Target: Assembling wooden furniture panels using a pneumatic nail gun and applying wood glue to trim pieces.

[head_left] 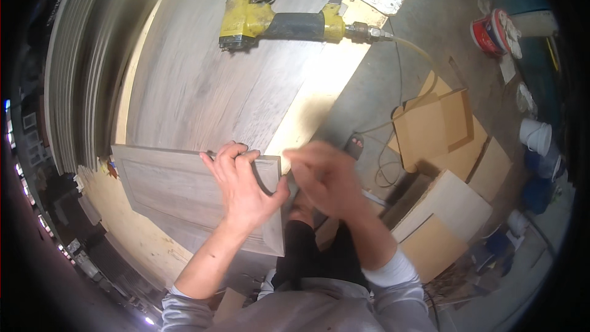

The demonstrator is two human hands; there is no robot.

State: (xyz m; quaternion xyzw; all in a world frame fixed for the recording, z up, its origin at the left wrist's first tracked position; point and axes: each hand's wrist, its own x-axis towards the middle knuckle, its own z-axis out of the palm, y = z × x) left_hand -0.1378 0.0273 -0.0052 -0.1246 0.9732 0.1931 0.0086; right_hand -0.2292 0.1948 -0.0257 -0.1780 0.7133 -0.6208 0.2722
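A grey wood-grain cabinet door with a raised frame stands tilted in front of me, its lower edge toward my body. My left hand grips it near the upper right corner, with fingers over the top edge and the thumb by the right side edge. Just right of that corner is my right hand, smeared by motion; its fingers look bent, but whether they hold anything is hidden. Beyond the door lies a flat grey wood-grain board. A yellow and black pneumatic nail gun rests on its far end.
A stack of grey panels stands on the left. From the nail gun's coupling an air hose runs down to the floor. Opened cardboard boxes lie at the right. Farther off are a red and white bucket and a white bucket.
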